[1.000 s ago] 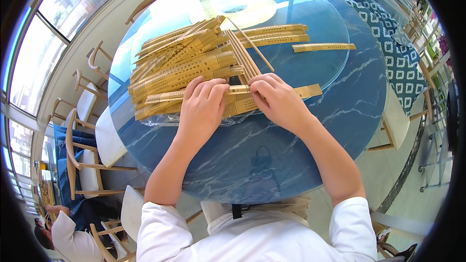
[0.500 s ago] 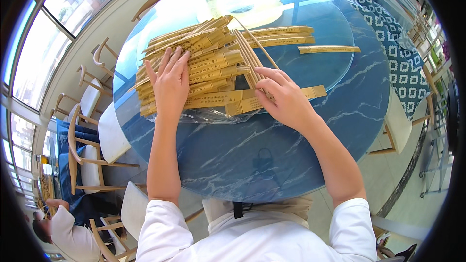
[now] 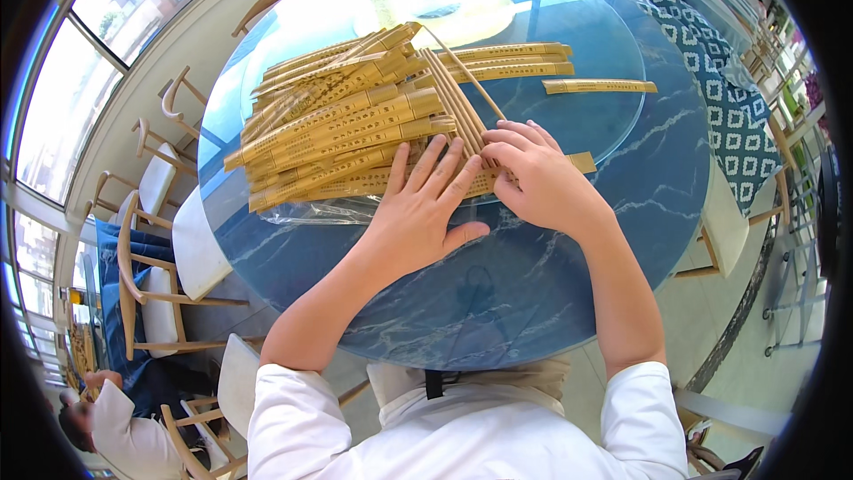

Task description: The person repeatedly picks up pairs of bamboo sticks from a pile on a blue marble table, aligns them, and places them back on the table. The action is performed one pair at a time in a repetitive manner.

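Observation:
A heap of gold-brown printed chopstick sleeves (image 3: 329,129) lies on the blue table, left of the middle. Bare wooden chopsticks (image 3: 459,107) lie side by side in a slanting bundle at its right edge. The fingers of my right hand (image 3: 546,176) are bent in at the near ends of the chopsticks, closed on them; the fingertips are partly hidden. My left hand (image 3: 425,191) is spread, its fingertips over the heap's near right edge and beside the bundle, holding nothing. One loose chopstick (image 3: 466,76) slants across behind my right hand.
Crumpled clear plastic (image 3: 324,211) lies under the heap's near edge. More sleeves (image 3: 511,60) lie behind the chopsticks, and a single sleeve (image 3: 600,86) lies to the right. Chairs (image 3: 160,298) stand at the left, where another person (image 3: 129,422) sits. A patterned cloth (image 3: 711,98) hangs at the right.
My left hand has moved right and nearer, off the top of the heap to beside the chopsticks. The right hand stays at their near ends, slightly shifted right.

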### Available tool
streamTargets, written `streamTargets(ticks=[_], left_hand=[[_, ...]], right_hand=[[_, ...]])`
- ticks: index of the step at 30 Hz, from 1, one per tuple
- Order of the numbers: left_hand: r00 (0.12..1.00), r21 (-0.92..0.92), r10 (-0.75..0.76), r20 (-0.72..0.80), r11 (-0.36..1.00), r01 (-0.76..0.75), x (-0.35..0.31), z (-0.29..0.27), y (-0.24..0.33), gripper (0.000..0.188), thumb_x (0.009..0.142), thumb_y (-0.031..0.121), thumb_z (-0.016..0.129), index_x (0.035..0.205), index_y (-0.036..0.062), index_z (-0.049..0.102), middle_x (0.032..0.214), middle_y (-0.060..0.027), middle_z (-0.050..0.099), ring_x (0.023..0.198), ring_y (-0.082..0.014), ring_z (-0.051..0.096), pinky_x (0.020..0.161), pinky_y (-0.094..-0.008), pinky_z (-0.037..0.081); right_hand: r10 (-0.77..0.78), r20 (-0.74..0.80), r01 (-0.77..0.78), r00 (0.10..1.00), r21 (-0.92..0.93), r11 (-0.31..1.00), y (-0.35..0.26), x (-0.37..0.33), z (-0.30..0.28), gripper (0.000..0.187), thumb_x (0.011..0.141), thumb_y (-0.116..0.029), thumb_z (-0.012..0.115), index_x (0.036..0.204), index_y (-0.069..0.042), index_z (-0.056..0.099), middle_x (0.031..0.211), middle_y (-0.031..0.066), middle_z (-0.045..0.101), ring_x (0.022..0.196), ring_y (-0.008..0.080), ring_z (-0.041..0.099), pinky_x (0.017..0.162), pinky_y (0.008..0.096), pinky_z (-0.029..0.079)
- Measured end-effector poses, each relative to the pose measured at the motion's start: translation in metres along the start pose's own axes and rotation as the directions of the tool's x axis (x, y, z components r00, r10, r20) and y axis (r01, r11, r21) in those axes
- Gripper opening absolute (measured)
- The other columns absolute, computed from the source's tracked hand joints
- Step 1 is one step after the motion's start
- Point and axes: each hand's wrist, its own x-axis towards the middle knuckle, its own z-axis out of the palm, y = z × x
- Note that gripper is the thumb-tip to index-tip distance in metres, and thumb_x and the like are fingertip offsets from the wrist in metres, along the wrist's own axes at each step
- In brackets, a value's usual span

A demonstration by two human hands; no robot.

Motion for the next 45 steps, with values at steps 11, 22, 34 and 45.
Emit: streamTargets(ticks=[11,22,34,45], left_hand=[[0.989,-0.043,0.004,0.149,0.999,0.002,0.003,0.002,-0.003,0.066,0.108,0.049,0.048,0.161,0.0102,0.041,0.168,-0.0164,0.035,0.157,-0.0341,0.029,0.13,-0.0554,0.014],[0.996,-0.093,-0.057,-0.072,0.994,0.05,0.009,0.005,0.009,0.055,0.104,0.029,0.062,0.152,0.006,0.05,0.158,-0.0149,0.049,0.151,-0.0328,0.041,0.128,-0.0595,0.016],[0.968,-0.004,-0.139,-0.21,0.99,0.141,0.004,-0.015,-0.001,0.031,0.102,0.013,0.065,0.132,0.0084,0.064,0.111,-0.0097,0.065,0.115,-0.0289,0.063,0.127,-0.0591,0.02],[0.941,-0.201,-0.165,-0.295,0.974,0.108,0.002,-0.036,0.01,0.041,0.093,0.015,0.075,0.131,0.0061,0.063,0.104,-0.0099,0.065,0.104,-0.0292,0.064,0.127,-0.0564,0.024]], right_hand=[[0.166,0.207,-0.155,0.964,-0.066,0.986,0.005,-0.01,-0.017,0.036,0.09,-0.016,0.065,0.122,-0.001,0.065,0.157,0.0198,0.048,0.155,0.0404,0.031,0.128,0.0573,0.022],[0.095,0.109,-0.092,0.989,-0.038,0.995,0.011,-0.011,-0.02,0.025,0.09,-0.019,0.069,0.109,-0.003,0.067,0.155,0.0186,0.05,0.155,0.0406,0.031,0.128,0.0591,0.021],[0.017,-0.005,-0.017,1.0,-0.016,1.0,0.013,-0.007,-0.018,0.021,0.09,-0.016,0.077,0.105,-0.008,0.065,0.144,0.0119,0.063,0.15,0.0344,0.043,0.128,0.0578,0.023],[-0.123,-0.26,0.12,0.958,-0.027,0.992,0.006,0.003,-0.011,0.023,0.09,-0.017,0.075,0.103,-0.005,0.061,0.119,0.0155,0.07,0.137,0.0357,0.056,0.123,0.0595,0.032]])
